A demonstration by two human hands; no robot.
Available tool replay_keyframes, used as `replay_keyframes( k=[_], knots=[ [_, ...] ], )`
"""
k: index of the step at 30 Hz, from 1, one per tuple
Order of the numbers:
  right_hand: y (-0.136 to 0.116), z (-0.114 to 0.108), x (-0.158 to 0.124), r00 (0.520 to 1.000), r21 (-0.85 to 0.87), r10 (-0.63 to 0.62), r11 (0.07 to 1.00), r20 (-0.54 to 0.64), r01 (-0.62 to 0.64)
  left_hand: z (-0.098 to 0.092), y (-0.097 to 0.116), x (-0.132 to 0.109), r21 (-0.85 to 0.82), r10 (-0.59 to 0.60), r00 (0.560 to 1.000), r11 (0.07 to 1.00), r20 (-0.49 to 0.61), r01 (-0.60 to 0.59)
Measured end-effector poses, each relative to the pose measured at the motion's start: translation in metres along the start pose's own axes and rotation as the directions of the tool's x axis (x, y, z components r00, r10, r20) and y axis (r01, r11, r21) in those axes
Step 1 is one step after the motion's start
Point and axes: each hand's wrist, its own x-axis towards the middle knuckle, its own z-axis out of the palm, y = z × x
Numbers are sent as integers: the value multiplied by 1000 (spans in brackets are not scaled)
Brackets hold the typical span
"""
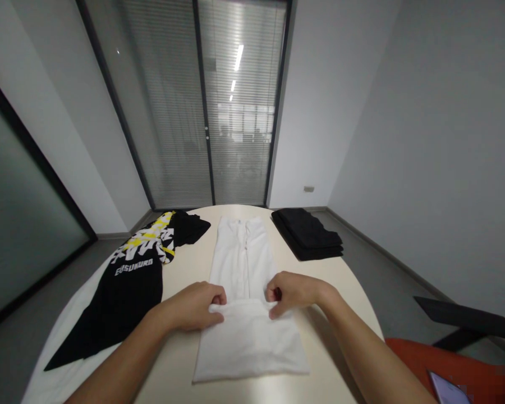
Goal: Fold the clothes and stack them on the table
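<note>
A white garment (251,342) lies in a long strip down the middle of the table. Its two sides meet along a centre line, and the near end is folded over toward the far side. My left hand (198,306) pinches the left corner of that folded edge between thumb and fingers. At the opposite corner, my right hand (294,293) is closed on the same edge, fingers curled and thumb on the cloth. The garment's far part (229,252) lies flat beyond both hands.
On the left, a black shirt (130,292) with yellow and white print lies over white cloth (67,322). A stack of folded black clothes (307,233) sits at the back right of the table (185,280). An orange chair (408,359) holding a phone (448,388) stands at right.
</note>
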Motion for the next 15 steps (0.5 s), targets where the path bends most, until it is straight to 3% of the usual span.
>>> replay_keyframes(
  k=[5,8,11,15],
  knots=[
    [-7,2,-2,993,14,41,999,111,-43,-2,3,-3,-43,-14,988,999,152,21],
    [-13,0,-5,991,51,-13,999,136,6,-5,1,-5,-124,41,979,992,199,-17],
    [-18,-5,-10,990,112,-126,987,60,119,-10,-1,-5,-243,123,985,966,121,-90],
    [-17,-10,-7,959,155,-195,961,-207,229,-12,-5,1,-355,78,990,928,-120,-116]
  ],
)
